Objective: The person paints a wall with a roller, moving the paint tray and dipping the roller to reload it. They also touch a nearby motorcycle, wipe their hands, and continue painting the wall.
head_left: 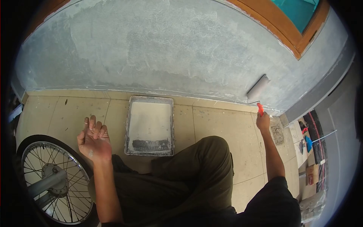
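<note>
A paint roller (258,87) with a red handle is in my right hand (263,122), fingers wrapped round the grip. Its grey sleeve lies against the lower part of the painted wall (166,49), near the right corner. My left hand (94,140) is raised palm up with nothing in it, fingers loosely curled and apart, above the floor left of the paint tray (172,128). White paint (150,119) fills most of that tray, and a dark ridged strip shows at its near end. Paint smears mark my left palm and fingertips.
A spoked motorcycle wheel (56,178) stands close at my left. Above the wall's right part is a wooden window frame (281,28). Tiled floor (211,123) runs along the wall's foot. At the right lie a small box (312,174) and a blue item (308,144).
</note>
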The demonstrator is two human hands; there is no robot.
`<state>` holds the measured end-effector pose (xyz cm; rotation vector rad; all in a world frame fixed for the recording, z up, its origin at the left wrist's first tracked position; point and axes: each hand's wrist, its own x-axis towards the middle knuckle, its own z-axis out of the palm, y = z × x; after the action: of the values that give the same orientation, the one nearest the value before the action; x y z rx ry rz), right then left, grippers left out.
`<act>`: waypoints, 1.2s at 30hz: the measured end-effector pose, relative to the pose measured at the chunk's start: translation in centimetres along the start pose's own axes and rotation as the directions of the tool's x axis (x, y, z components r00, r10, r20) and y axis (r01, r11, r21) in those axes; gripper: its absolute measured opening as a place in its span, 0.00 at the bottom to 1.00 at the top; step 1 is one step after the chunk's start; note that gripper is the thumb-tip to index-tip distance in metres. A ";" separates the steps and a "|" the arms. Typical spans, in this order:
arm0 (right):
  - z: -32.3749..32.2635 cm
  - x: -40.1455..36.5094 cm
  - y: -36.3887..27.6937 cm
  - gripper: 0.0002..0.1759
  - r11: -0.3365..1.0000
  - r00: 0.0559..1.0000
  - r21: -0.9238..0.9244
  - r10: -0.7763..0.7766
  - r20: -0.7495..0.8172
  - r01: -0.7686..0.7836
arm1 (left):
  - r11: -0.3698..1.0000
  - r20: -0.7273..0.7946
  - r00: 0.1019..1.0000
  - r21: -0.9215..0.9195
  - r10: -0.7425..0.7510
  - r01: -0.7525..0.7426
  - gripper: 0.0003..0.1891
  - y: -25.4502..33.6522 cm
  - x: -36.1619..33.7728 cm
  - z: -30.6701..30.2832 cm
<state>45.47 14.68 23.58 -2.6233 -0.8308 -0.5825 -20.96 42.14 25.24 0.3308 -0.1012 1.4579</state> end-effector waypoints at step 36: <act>1.5 -12.1 -38.9 0.21 0.731 0.760 0.503 -0.618 0.202 0.461 | 0.976 -0.375 0.908 0.178 0.187 -0.127 0.20 3.8 0.7 -7.6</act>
<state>13.39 39.84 23.70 -2.0706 -1.6783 -0.0148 -25.65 45.26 18.84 0.1493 0.3129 1.6711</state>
